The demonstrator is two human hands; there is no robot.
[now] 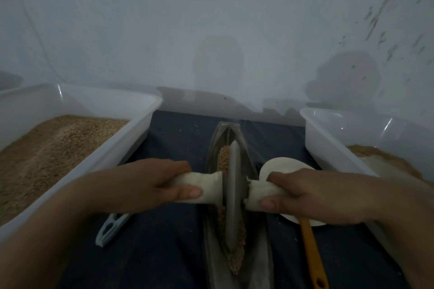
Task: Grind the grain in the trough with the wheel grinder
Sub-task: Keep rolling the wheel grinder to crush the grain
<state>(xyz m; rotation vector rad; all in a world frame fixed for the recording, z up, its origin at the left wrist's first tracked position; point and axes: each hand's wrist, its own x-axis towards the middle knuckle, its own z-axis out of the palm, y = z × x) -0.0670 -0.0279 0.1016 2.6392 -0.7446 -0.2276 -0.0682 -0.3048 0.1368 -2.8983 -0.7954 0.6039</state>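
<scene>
Both hands, left hand (pixel 150 185) and right hand (pixel 314 197), grip the wheel grinder (pixel 232 195) handles, fingers curled; grain (pixel 224 157) in the trough (pixel 246 148) looks mostly whole, so grinding seems early.

The trough (pixel 234 195) lies between two tubs (pixel 131 129), wheel grinder (pixel 232 195) standing in it, apparently on grain (pixel 237 253).

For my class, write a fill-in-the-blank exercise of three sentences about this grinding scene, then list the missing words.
1. Each hand, left and right, grips one ____ of the wheel grinder.
2. The wheel stands in the trough, which holds ____.
3. The tool by the right hand has a handle coloured ____.

Missing words: handle; grain; orange
</scene>
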